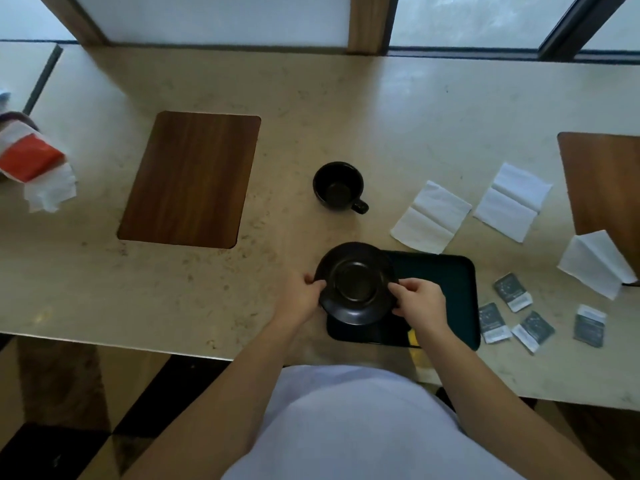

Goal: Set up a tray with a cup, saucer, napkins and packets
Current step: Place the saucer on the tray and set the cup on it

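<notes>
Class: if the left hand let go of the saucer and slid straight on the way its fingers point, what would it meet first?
The left hand points rightward, so it would meet the saucer it grips first; depth beyond is unclear.

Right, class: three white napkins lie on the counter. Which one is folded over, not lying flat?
The napkin farthest right, beside the wooden board: one flap is folded over. The other two lie flat.

- Likely a café or hotel lounge: long stone-look tabletop (pixel 346 109) under frosted windows (pixel 214 15).
- Wooden placemats (pixel 190 178) inset at the seats.
- Serving tray (pixel 450 289), napkins (pixel 431 216), packets (pixel 512 291).
</notes>
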